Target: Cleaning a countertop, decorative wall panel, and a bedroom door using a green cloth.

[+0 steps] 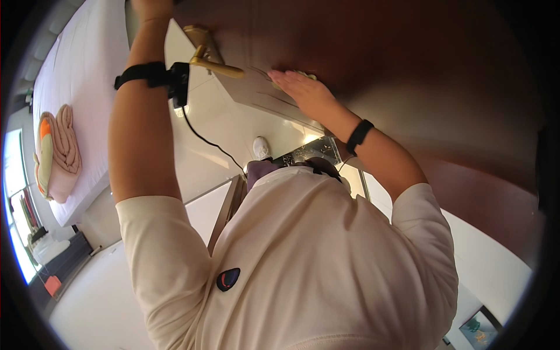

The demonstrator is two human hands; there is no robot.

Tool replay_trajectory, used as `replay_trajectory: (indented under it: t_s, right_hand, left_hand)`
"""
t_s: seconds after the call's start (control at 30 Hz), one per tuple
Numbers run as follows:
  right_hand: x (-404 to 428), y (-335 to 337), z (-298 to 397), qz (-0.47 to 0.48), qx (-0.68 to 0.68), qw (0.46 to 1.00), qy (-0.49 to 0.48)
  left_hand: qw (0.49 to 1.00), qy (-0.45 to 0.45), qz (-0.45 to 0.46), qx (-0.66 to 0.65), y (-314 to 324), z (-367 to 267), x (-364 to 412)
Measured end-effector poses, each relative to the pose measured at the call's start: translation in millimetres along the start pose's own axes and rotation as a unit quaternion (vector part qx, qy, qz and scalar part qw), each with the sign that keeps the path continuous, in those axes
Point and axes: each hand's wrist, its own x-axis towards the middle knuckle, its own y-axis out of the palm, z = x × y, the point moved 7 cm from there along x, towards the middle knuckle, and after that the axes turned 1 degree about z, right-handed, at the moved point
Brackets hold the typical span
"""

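A dark brown door with a brass lever handle fills the upper right of the view. My right hand lies with its fingers extended on a small yellowish cloth or pad, against the door's face to the right of the handle. Most of that pad is hidden under the fingers. At the top edge, my left hand is raised near the door's free edge and partly cut off; its fingers and anything in them cannot be made out. Black straps circle both forearms, the left one carrying a small device with a cable.
A bed with a pale sheet and a folded pinkish quilt stands at the left. Below are a light tiled floor, a dark marbled threshold and a door frame. The device's cable hangs towards my waist.
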Motion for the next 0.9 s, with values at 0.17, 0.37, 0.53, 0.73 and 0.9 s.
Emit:
replay_trajectory:
  t_s: [0.17,0.37,0.53,0.73,0.9]
  right_hand:
    - [-135,21,-19,0.046,-0.172,0.984,0.011]
    - [-304,32,-61,0.040,-0.029,0.994,0.098]
    - [-357,35,-65,0.156,0.075,0.978,0.114]
    - [-326,93,-40,0.176,0.177,0.966,0.071]
    - [-235,101,-8,-0.002,-0.020,0.999,-0.027]
  left_hand:
    - [0.999,-0.001,-0.014,0.037,-19,31,11]
    - [0.985,-0.145,-0.013,-0.090,-4,-22,-7]
    - [0.979,-0.177,-0.063,-0.074,-30,7,2]
    - [0.986,-0.099,-0.137,-0.008,-77,48,8]
    - [0.957,-0.078,-0.069,-0.272,-21,16,-12]
